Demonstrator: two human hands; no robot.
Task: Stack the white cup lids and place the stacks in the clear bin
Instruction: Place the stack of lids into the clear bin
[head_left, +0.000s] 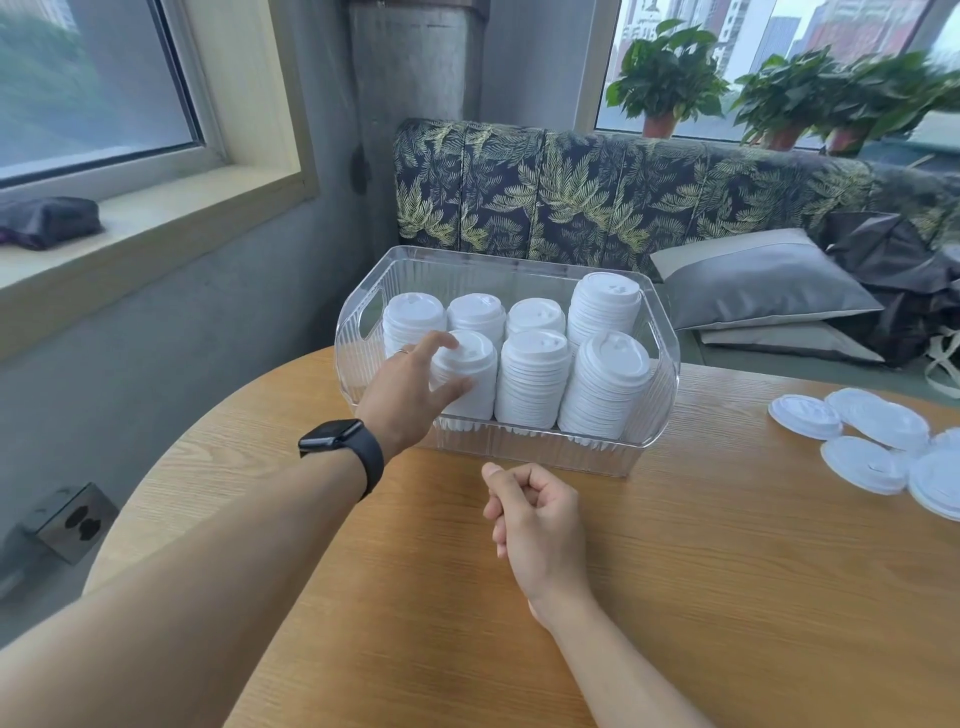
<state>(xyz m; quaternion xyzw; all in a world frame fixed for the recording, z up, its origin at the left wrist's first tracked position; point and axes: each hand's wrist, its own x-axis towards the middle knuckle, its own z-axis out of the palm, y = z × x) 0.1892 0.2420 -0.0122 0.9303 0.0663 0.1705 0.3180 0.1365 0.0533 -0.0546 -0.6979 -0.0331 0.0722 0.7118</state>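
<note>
A clear ribbed bin (660, 395) stands on the wooden table (675, 597) and holds several stacks of white cup lids. My left hand (410, 384) reaches into the bin's left end and grips the front left stack (470, 374), with fingers on its top and thumb on its side. My right hand (535, 514) hovers over the table in front of the bin, fingers curled into a loose fist, holding nothing. Several loose white lids (878, 447) lie flat on the table at the right edge.
A leaf-patterned sofa (597, 192) with grey cushions (758, 280) runs behind the table. Potted plants (670, 78) stand on the sill beyond it. A window ledge with a dark bundle (49, 221) is at the left. A black watch (340, 447) sits on my left wrist.
</note>
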